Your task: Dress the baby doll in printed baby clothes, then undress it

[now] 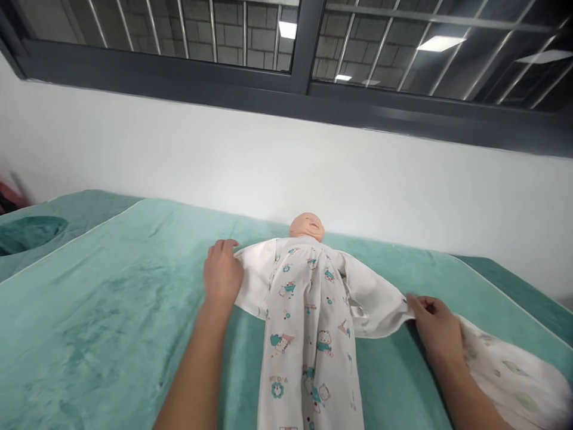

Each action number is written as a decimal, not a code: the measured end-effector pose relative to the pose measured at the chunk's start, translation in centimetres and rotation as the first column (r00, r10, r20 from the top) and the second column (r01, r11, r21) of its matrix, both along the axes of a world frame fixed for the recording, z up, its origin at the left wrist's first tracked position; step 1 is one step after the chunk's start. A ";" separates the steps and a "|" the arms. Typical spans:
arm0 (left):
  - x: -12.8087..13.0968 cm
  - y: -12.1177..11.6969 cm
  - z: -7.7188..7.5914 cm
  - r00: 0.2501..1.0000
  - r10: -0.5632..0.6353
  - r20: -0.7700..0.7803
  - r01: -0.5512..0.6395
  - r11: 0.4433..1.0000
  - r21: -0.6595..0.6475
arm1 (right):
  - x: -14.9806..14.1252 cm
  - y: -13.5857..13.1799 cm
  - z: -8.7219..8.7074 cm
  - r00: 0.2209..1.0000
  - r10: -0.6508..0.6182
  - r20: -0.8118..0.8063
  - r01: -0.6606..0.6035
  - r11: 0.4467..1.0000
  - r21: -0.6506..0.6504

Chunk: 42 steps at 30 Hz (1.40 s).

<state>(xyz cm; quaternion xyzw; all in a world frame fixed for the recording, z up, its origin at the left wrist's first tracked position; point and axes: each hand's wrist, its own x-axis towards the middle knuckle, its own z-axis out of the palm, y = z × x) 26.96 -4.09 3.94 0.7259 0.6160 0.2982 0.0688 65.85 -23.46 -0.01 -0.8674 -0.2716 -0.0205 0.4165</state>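
A baby doll [307,226] lies on its back, its head toward the wall. Over its body is a white baby gown [308,310] printed with small teal and pink bears, its lower end running out of view. Plain white cloth parts of it spread out to both sides. My left hand [222,272] is closed at the outer edge of the left white part; its fingertips are partly hidden. At the other side, my right hand [434,322] pinches the outer edge of the right white part, pulling it out taut. The doll's arms and legs are hidden.
A green plush cover [111,298] lies beneath everything. By my right forearm is a white patterned cloth [514,376]. Behind the doll rises a white wall [201,161], with a dark-framed barred window [304,54] above. A dark green round shape [31,233] shows at left.
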 end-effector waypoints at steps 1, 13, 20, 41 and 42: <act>0.8 0.0 -0.2 0.998 -0.061 0.009 0.060 0.997 0.046 | -0.6 0.0 0.4 0.999 -0.026 0.023 0.027 0.999 -0.036; 6.6 1.3 -2.9 0.974 -0.189 -0.123 0.200 0.976 0.084 | -15.7 8.2 6.4 0.721 0.675 0.155 -0.692 0.714 0.110; 5.7 3.0 -1.8 0.962 -0.156 -0.224 0.154 0.988 -0.025 | -19.7 18.2 7.8 0.429 0.886 0.174 -0.764 0.459 -0.453; 3.9 4.5 -1.9 0.992 -0.110 -0.067 0.096 0.978 -0.185 | -23.0 23.8 8.5 0.129 0.985 -0.113 -0.507 -0.032 -0.861; 3.9 4.5 -1.9 0.991 -0.111 -0.076 0.096 0.978 -0.184 | -23.0 23.9 8.5 0.136 0.983 -0.127 -0.498 -0.043 -0.866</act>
